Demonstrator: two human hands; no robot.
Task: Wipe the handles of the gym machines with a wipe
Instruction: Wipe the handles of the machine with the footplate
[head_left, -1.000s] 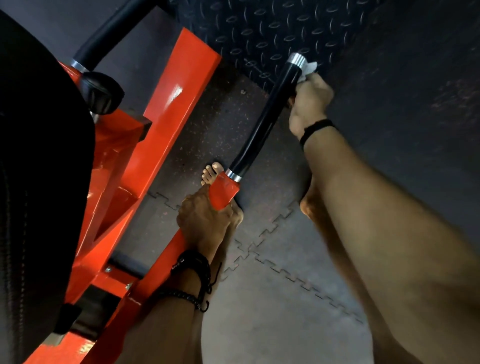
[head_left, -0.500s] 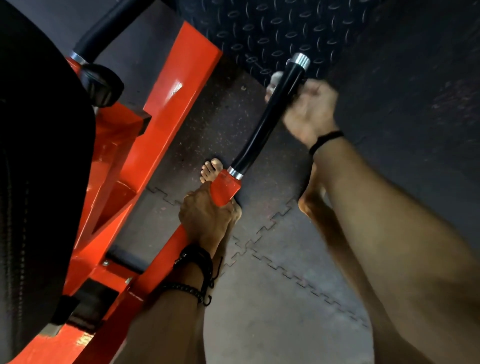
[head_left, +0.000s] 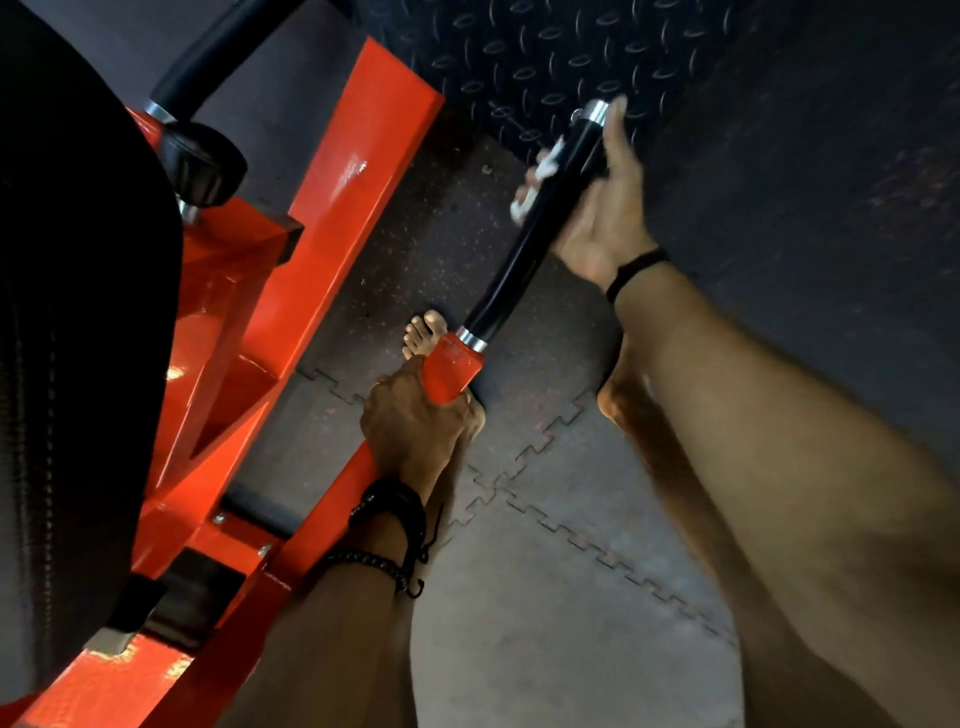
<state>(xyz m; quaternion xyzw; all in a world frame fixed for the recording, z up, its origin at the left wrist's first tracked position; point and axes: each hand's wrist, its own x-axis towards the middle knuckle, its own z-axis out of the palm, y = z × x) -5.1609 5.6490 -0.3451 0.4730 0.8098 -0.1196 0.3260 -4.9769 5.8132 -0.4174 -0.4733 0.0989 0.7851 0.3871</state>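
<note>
right hand (head_left: 602, 218) wraps wipe (head_left: 535, 182) round handle (head_left: 540, 223)

bare arms, bare feet (head_left: 423, 335); black wristbands (head_left: 636, 270) on both wrists.

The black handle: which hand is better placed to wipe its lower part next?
Right. The right hand already wraps the handle with the wipe; the left hand grips the red bar.

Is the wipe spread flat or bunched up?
Bunched: the wipe shows as crumpled white lumps between the right hand and the handle.
</note>
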